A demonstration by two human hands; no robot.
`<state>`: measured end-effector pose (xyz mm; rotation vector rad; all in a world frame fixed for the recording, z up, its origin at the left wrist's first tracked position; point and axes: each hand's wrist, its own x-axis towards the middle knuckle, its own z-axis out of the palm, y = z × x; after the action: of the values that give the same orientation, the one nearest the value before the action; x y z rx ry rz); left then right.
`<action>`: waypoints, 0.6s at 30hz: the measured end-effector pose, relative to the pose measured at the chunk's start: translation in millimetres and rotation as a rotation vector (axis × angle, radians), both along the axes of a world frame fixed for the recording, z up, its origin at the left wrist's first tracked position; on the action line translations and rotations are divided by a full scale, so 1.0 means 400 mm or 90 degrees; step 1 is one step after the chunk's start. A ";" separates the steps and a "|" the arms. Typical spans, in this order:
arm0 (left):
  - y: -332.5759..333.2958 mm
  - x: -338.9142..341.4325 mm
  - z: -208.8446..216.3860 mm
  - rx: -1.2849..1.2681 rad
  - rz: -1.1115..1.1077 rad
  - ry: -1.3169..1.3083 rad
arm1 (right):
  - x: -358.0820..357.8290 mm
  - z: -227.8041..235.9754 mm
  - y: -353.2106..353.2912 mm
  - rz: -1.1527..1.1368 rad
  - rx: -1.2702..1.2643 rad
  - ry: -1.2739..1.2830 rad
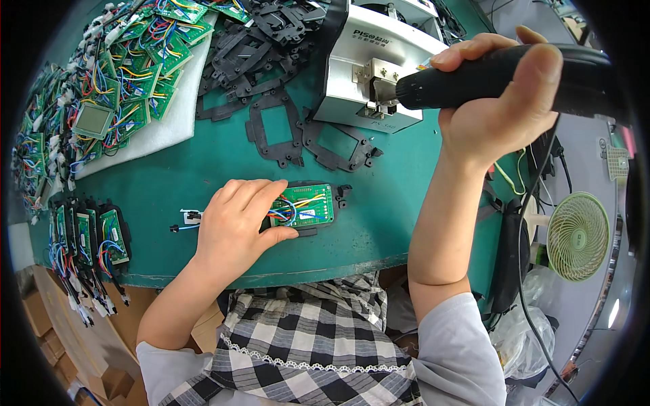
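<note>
My left hand point(233, 220) is closed over the left part of a green circuit board point(318, 201), which sits in a black plastic frame on the table mat. Coloured wires run across the board, and a white connector point(192, 216) sticks out to the left of my hand. High on the right, my right hand point(497, 101) grips a black electric screwdriver point(467, 80). Its tip points left into the front of a silver screw feeder point(379, 61); the feeder's front parts hide whether a screw is on the bit.
Wired circuit boards point(142, 78) are heaped on white foam at the upper left. Black plastic frames point(274, 125) are piled behind my left hand. Several framed boards point(112, 237) stand at the table's left edge. A green fan point(577, 235) and the screwdriver's cable point(520, 271) are on the right.
</note>
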<state>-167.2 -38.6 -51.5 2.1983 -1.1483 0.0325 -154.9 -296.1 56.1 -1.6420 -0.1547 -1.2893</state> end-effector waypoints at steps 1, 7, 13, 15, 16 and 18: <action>-0.001 0.000 0.000 0.002 -0.001 0.005 | 0.000 -0.004 0.004 -0.010 -0.013 0.013; -0.002 -0.001 -0.007 0.011 0.010 0.003 | -0.048 -0.020 0.023 0.072 0.056 0.094; -0.003 0.006 -0.008 0.015 0.009 -0.006 | -0.155 -0.091 0.092 0.154 0.151 0.162; -0.003 0.006 -0.009 0.016 0.010 -0.002 | -0.173 -0.105 0.115 0.181 0.173 0.181; -0.001 0.006 -0.011 0.015 0.009 -0.003 | -0.177 -0.112 0.120 0.183 0.166 0.186; 0.000 0.007 -0.014 0.012 0.008 -0.004 | -0.179 -0.115 0.126 0.169 0.147 0.207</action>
<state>-164.4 -38.7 -56.9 2.2242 -1.1423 0.0347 -226.7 -245.9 10.0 -1.5476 -0.0225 -0.7973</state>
